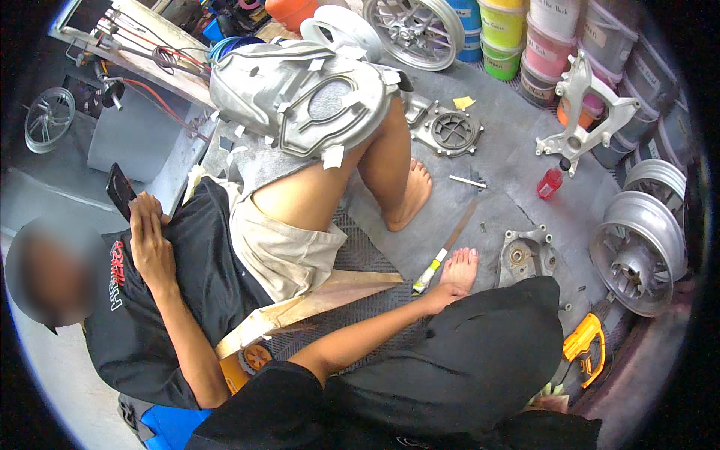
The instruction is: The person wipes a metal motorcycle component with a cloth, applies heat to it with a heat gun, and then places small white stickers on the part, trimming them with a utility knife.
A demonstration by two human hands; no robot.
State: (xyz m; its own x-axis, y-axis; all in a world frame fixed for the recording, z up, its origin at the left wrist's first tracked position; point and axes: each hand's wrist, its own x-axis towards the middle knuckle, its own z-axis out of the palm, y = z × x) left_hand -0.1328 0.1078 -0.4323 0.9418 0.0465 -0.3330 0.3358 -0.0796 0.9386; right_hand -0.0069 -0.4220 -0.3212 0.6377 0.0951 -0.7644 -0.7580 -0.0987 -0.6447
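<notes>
My left hand (444,296) lies against my bare foot (460,269), beside my knee under black cloth; its fingers are partly hidden. Near it is a long flat tool (444,256) with a tape-wrapped handle. At the lower right, past my black sleeve, a bit of skin (548,403) beside pale cloth may be my right hand, mostly hidden. A cast metal engine cover (247,84) with bits of tape rests across a co-worker's thighs. The co-worker holds a phone (120,190). A metal engine case part (520,253) lies on the floor ahead of my knee.
Another engine cover (427,126), a red bottle (549,184), a white stick (468,181) and a metal bracket (582,107) stand or lie on the floor mat. Motorcycle wheels (638,253) and a yellow-orange power tool (585,340) are at right. Labelled buckets (548,48) are stacked behind.
</notes>
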